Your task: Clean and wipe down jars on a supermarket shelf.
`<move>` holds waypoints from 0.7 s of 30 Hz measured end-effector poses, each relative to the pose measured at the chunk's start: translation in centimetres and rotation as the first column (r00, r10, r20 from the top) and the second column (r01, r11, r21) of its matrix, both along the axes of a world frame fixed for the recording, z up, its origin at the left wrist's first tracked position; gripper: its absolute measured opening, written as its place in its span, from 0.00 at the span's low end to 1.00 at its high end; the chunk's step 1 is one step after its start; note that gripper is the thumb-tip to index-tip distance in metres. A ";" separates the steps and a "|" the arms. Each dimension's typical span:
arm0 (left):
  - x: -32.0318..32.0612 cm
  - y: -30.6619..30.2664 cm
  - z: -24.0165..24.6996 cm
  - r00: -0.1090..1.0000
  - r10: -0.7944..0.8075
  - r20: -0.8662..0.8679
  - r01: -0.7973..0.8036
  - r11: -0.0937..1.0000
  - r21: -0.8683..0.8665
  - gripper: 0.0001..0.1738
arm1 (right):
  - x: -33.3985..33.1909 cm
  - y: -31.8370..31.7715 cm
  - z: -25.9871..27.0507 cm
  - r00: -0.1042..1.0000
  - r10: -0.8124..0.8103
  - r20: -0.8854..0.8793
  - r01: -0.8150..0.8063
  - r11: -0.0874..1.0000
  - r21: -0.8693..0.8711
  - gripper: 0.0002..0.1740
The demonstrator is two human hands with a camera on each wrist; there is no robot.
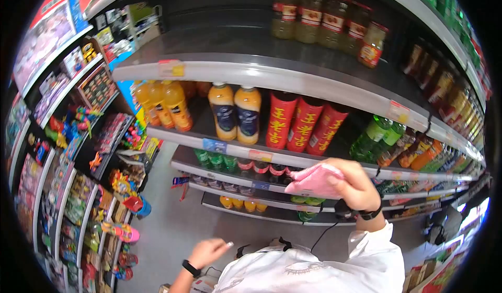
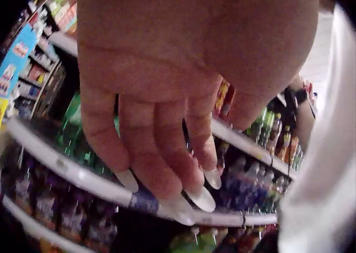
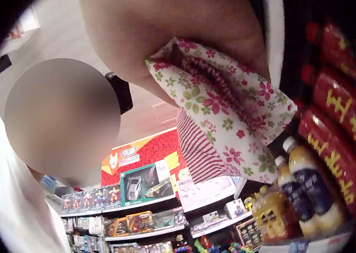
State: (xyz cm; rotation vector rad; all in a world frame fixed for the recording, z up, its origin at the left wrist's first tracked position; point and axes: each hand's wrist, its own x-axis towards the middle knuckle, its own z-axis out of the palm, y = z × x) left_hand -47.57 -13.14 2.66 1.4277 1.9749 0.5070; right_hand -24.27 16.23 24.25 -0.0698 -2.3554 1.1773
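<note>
A folded pink cloth point(image 1: 316, 180) is gripped in the right hand point(image 1: 358, 184), held in front of the lower drink shelves. From the right wrist view the cloth point(image 3: 222, 111) shows a white floral side with red and green flowers and a striped part, hanging from the right hand point(image 3: 178, 36). The left hand point(image 1: 208, 252) hangs low near the body and holds nothing. In the left wrist view, the left hand's point(image 2: 150, 108) fingers are loosely bent, palm bare. Red cans point(image 1: 306, 124) and two orange drink bottles point(image 1: 235, 114) stand on the shelf beyond the cloth.
Glass jars point(image 1: 321, 21) stand on the upper shelf point(image 1: 219, 42). Green bottles point(image 1: 375, 136) are at the right of the middle shelf. Toy shelves point(image 1: 68, 188) line the left side. Grey floor point(image 1: 172, 225) lies between, with a black cable point(image 1: 325, 236) near the body.
</note>
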 end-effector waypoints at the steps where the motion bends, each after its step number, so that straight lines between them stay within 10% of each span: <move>1: -1.7 1.5 2.4 1.000 0.014 -0.025 -0.011 0.991 0.131 0.18 | 0.8 -0.4 1.7 0.996 -0.085 0.020 0.085 0.996 0.011 0.17; 5: -7.5 6.9 12.3 0.935 0.155 -0.318 0.045 0.840 0.541 0.11 | 4.5 -0.2 4.9 0.920 -0.364 -0.144 0.386 0.906 0.172 0.16; 7: -8.6 8.6 17.8 0.917 0.279 -0.284 -0.002 0.717 0.697 0.10 | 6.6 0.5 6.3 0.873 -0.457 -0.169 0.462 0.887 -0.016 0.18; 13: -11.3 12.2 28.7 0.997 0.065 0.035 -0.070 0.673 0.736 0.13 | 12.1 4.6 10.9 0.640 -0.679 -0.360 0.669 0.723 -0.174 0.25; 21: -10.2 16.2 35.9 0.986 -0.160 -0.044 0.137 0.635 0.760 0.16 | 14.5 9.3 15.1 0.681 -0.670 -0.296 0.669 0.733 -0.121 0.26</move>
